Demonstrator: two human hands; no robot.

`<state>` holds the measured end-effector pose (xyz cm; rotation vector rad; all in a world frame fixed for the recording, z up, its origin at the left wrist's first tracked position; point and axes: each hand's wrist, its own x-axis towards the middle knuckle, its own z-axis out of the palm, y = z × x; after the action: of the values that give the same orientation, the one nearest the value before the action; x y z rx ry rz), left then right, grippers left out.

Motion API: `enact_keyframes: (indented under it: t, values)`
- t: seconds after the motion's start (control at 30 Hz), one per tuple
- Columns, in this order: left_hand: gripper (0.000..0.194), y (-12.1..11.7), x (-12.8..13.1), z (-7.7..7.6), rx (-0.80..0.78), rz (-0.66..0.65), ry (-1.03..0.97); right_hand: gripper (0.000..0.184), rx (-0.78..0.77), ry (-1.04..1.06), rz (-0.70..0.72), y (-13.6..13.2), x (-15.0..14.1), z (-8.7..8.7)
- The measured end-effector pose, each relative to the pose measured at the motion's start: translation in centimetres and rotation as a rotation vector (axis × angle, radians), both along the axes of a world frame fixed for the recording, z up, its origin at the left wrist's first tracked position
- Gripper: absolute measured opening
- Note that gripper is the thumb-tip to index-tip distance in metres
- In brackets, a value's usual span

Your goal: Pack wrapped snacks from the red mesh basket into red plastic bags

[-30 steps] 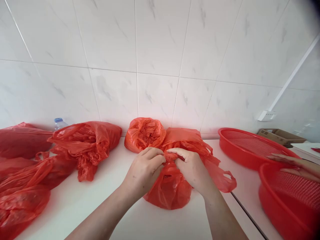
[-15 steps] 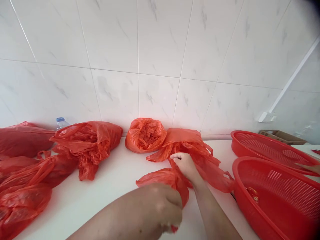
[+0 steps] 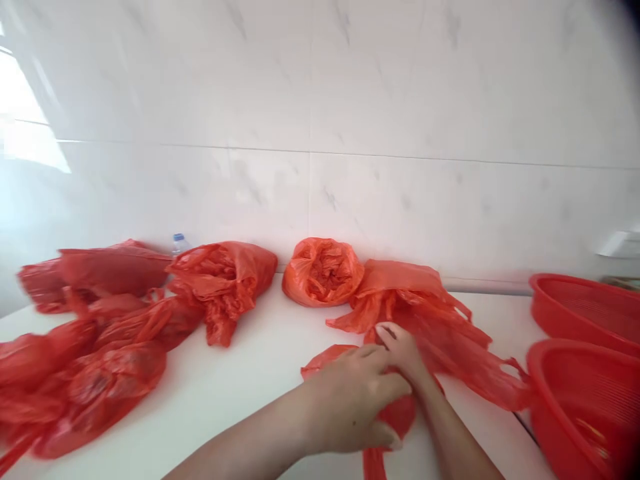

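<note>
Left hand (image 3: 353,403), thumb apart from the fingers, crosses before the right hand (image 3: 403,347); whether either pinches anything cannot be told. White tabletop (image 3: 240,373) below. Right: two red baskets (image 3: 550,407). Centre: red plastic bag (image 3: 401,413) on the tabletop, under the hands and partly hidden. Rear left: blue-capped bottle (image 3: 180,245).

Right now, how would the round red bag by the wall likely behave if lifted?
The round red bag would probably sag and flop, since its thin plastic is creased. It may be light for its size: its open top shows crumpled plastic, deeper contents hidden.
</note>
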<state>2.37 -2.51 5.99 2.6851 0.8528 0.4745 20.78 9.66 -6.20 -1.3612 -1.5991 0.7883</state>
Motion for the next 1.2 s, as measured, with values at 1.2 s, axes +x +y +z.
enact_keyframes:
  t: [1.2]
  values:
    - [0.068, 0.8, -8.5, -8.3, -0.328, 0.347, -0.024, 0.047, 0.407, -0.575, -0.518, -1.6, -2.1, -0.7]
